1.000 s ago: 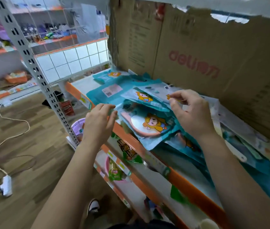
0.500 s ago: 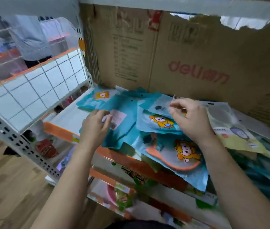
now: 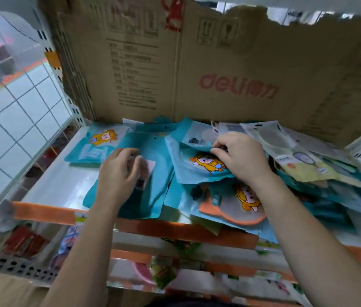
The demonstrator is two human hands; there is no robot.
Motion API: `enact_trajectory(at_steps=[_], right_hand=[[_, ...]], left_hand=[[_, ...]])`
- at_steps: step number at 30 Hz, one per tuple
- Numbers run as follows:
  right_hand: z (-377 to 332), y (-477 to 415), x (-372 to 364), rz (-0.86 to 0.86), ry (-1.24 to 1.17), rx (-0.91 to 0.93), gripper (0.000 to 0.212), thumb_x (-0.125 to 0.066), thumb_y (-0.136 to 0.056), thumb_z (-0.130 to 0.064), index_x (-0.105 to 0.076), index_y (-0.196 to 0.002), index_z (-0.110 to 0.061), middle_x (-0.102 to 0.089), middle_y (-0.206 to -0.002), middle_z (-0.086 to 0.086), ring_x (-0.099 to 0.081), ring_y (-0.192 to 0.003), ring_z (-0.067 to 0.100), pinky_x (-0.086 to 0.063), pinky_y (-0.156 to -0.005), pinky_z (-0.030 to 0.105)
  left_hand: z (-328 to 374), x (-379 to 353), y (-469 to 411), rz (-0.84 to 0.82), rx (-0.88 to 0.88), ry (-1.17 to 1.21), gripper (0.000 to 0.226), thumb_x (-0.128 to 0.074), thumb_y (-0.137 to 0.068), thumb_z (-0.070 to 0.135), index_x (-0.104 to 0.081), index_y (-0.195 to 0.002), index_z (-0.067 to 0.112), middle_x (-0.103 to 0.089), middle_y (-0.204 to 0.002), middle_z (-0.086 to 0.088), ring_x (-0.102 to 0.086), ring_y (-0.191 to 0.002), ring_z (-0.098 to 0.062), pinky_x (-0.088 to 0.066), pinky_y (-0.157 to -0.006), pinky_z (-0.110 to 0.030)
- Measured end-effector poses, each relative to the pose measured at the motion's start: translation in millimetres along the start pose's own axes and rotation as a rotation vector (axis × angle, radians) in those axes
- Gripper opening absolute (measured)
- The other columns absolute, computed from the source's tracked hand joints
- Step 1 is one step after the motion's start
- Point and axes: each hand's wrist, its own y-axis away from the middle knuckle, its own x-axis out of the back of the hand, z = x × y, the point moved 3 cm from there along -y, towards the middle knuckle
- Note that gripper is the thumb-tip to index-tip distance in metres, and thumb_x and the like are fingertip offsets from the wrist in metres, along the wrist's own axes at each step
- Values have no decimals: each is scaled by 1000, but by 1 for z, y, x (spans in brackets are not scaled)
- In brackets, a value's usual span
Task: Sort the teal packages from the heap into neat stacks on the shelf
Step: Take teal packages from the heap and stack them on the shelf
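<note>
A heap of teal packages (image 3: 321,196) with cartoon prints lies on the white shelf (image 3: 60,185), spreading to the right. My left hand (image 3: 119,173) rests on a face-down teal package (image 3: 153,173) with a white label, fingers curled over it. My right hand (image 3: 241,158) pinches the top edge of a teal package with a yellow cartoon figure (image 3: 197,167) on top of the heap. Another teal package (image 3: 95,145) lies flat at the shelf's back left. A package with an orange shape (image 3: 230,209) lies under my right wrist.
A brown cardboard box (image 3: 219,74) forms the back wall behind the shelf. A white wire grid panel (image 3: 15,120) closes the left side. The orange shelf edge (image 3: 175,231) runs along the front. Lower shelves (image 3: 153,273) hold other goods. Pale yellow packages (image 3: 303,165) lie in the heap at right.
The view has moved closer and more square to the shelf. My left hand has moved from the shelf's front edge onto the face-down teal package. My right hand keeps its pinch on the heap's top.
</note>
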Motion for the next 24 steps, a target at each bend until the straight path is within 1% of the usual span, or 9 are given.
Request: enact_trajectory(at_steps=[4, 8, 10, 12, 13, 15, 17, 20, 24], right_hand=[[-31, 2, 10, -31, -74, 74, 12, -63, -89, -32, -68, -88, -21, -59, -83, -7, -57, -82, 18, -48, -70, 36], [-47, -6, 11, -346, -214, 65, 13, -66, -89, -29, -74, -88, -18, -69, -82, -7, -61, -78, 9, -50, -73, 30], [-41, -17, 11, -396, -263, 24, 11, -66, -90, -21, -75, -93, -18, -71, -88, -7, -62, -82, 6, -50, -75, 25], [-22, -33, 7, -394, -199, -38, 12, -69, -86, -21, -75, -96, -17, -71, -95, -4, -64, -90, 11, -51, -81, 30], [-13, -40, 4, -414, -141, -81, 18, -72, -84, -27, -74, -96, -13, -70, -96, 1, -64, -93, 18, -52, -82, 34], [4, -51, -3, -489, -25, -140, 44, -73, -80, -46, -69, -96, -5, -68, -100, 14, -63, -97, 31, -50, -80, 37], [11, -55, -5, -552, 27, -155, 58, -69, -78, -59, -64, -103, -6, -66, -108, 10, -61, -103, 30, -46, -77, 34], [12, -58, -5, -580, 61, -157, 78, -67, -77, -63, -53, -133, -10, -57, -131, 7, -55, -116, 26, -47, -95, 38], [14, -56, -8, -653, 141, -186, 97, -62, -70, -75, -41, -143, -14, -43, -144, 9, -46, -126, 28, -43, -103, 41]], left_hand=[[-12, 8, -3, 1, -19, 1, 25, -56, -97, 23, -65, -116, 9, -64, -115, -11, -60, -100, -28, -49, -85, -41], [-21, 16, -4, -12, 17, -10, 29, -53, -98, 27, -64, -119, 11, -63, -121, -9, -58, -107, -26, -44, -91, -41], [-23, 19, -2, -23, 43, -17, 31, -51, -99, 30, -63, -121, 13, -62, -123, -7, -56, -110, -24, -43, -94, -41], [-23, 20, 1, -22, 59, -10, 32, -51, -98, 31, -62, -122, 14, -62, -123, -6, -56, -111, -23, -43, -95, -40], [-23, 21, 2, -21, 66, -5, 32, -51, -98, 32, -62, -122, 14, -62, -123, -6, -56, -111, -23, -43, -95, -40], [-23, 21, 5, -19, 72, 0, 32, -52, -98, 31, -63, -122, 14, -62, -122, -5, -56, -111, -22, -43, -94, -38], [-23, 20, 7, -21, 74, -6, 31, -52, -98, 30, -63, -122, 14, -62, -122, -4, -56, -110, -21, -43, -93, -36], [-21, 16, 10, -22, 60, -3, 30, -52, -98, 30, -63, -121, 14, -63, -120, -4, -56, -108, -21, -42, -90, -33], [-17, 14, 12, -17, 34, 6, 30, -51, -97, 32, -64, -118, 13, -63, -115, -4, -58, -102, -20, -42, -85, -28]])
